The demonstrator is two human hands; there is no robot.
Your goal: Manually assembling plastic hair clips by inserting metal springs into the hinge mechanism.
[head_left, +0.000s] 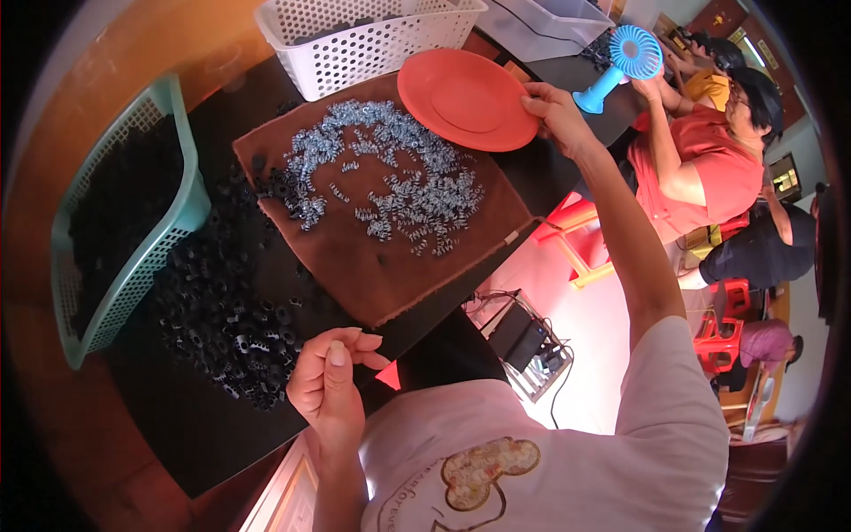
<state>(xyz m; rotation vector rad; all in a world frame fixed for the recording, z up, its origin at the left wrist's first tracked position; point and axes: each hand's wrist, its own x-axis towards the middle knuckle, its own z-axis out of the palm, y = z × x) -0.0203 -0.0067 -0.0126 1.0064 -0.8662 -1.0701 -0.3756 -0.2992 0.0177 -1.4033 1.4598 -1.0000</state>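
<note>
My right hand (560, 117) reaches to the far side and grips the right rim of a round red plastic plate (463, 99). The plate is tilted above the far edge of a brown cloth (355, 275), with nothing on its visible face. Small silvery coil springs (417, 208) lie scattered on the cloth, several loose and many heaped in a curved band. Near the table's front edge, my left hand (330, 381) is raised with its fingers curled and its thumb up; whether anything small is in it is hidden. Beside it spreads a pile of small black ring-like parts (235, 328).
A green basket (191, 177) full of black parts stands at the left. Behind the cloth are a white perforated basket (372, 58) and a pale bin (550, 35). At the right, a person in red (691, 168) sits near a blue handheld fan (634, 53). Red stools (576, 235) stand beyond.
</note>
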